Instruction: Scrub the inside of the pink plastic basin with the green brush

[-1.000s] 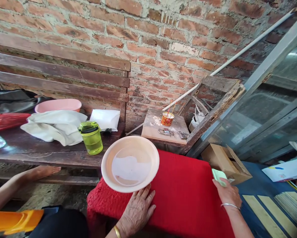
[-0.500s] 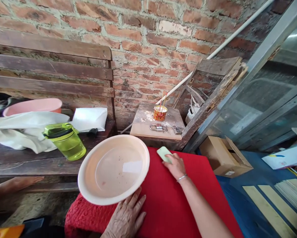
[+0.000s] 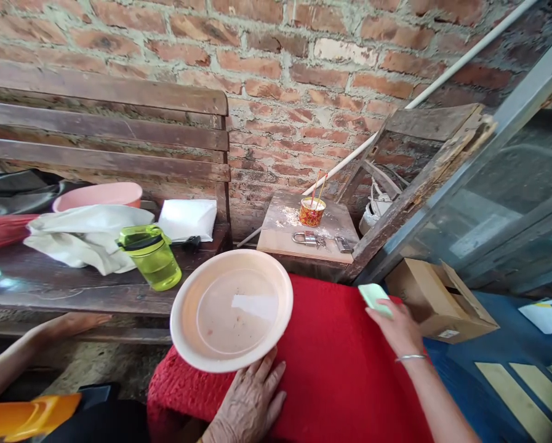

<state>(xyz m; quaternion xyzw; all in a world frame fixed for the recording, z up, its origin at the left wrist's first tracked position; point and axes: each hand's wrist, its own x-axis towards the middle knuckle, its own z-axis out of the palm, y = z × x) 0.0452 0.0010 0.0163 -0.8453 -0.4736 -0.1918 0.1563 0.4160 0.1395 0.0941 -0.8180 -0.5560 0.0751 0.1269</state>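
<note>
Left hand (image 3: pixel 250 403) grips the empty pink plate (image 3: pixel 232 309) at six o'clock; right hand (image 3: pixel 396 329) clasps a green sponge (image 3: pixel 374 297) on the red surface (image 3: pixel 340 369), wiping unfinished.

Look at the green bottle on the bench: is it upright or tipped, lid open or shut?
The bottle stands upright on the bench. Its dark-rimmed lid looks shut, flat on top.

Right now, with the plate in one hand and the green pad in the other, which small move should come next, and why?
Probably bring the right hand and its green pad left, across the red cloth, to the plate. The left hand holds the plate's near rim, tilted up, and specks show in its well, while the pad is apart from it, near the cardboard box.
</note>
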